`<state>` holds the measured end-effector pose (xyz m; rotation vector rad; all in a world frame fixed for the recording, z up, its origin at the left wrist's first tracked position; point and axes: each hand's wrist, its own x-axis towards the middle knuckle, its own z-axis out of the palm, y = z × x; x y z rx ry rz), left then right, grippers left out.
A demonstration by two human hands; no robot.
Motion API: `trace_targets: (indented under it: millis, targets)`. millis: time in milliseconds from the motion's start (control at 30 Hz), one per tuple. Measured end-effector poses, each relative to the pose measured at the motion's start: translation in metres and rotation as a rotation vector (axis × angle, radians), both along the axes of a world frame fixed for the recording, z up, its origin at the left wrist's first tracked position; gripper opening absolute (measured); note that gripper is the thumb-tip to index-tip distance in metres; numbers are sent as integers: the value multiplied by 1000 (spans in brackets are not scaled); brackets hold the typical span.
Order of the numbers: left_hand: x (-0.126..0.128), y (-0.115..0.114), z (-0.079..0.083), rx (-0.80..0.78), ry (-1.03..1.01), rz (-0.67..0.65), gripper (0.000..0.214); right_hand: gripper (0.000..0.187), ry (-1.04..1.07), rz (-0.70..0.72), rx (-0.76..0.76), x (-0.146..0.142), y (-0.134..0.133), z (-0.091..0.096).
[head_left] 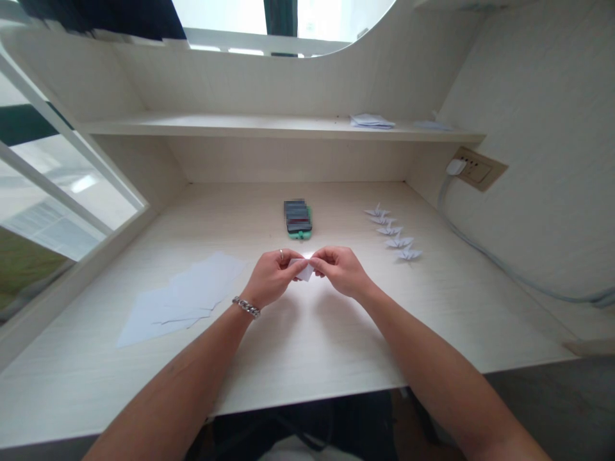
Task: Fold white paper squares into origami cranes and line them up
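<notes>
Left hand (273,276) and right hand (339,269) pinch small folded paper (305,271) between them | finished cranes (394,234) right of hands | crease firmly, edges aligned

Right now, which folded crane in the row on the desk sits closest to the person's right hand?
The crane at the near end of the row, the one lowest in the picture. The other four trail away toward the back wall, farther from the right hand.

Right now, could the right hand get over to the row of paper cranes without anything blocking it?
Probably yes. The right hand pinches a small folded paper together with the left hand, and only bare desk lies between it and the paper cranes.
</notes>
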<state>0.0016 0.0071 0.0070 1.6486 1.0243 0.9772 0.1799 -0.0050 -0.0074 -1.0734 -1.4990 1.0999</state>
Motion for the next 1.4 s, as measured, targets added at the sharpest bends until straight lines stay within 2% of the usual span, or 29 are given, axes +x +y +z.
trace_targets:
  millis: [167, 367, 633, 767, 867, 1000, 1133, 1233, 1300, 1400]
  targets:
    - [-1, 0, 3, 42, 4, 52, 24, 27, 156, 100, -105, 2, 3, 0]
    - [-1, -1, 5, 48, -16, 75, 23, 36, 180, 35, -126, 0, 2, 3]
    - [2, -2, 4, 3, -6, 37, 23, 30, 117, 43, -86, 0, 0, 2]
    - [3, -4, 6, -62, -57, 17, 24, 33, 196, 93, -185, 3, 0, 5]
    - [3, -4, 6, -85, -80, 43, 23, 35, 249, 80, -253, 6, 2, 9]
    - [2, -3, 5, -63, -52, 60, 22, 35, 207, 8, -186, 8, 3, 7]
    - [3, -3, 3, -28, 4, 32, 22, 26, 38, 52, -68, 3, 3, 0]
    - [3, -4, 2, 11, 32, 28, 21, 19, -83, 7, -5, 0, 2, -5]
    - [2, -3, 1, 43, 57, 43, 21, 18, -100, -11, 9, -2, 2, -6]
    - [0, -3, 1, 87, 105, 65, 20, 18, -70, 54, -11, -1, 2, -4]
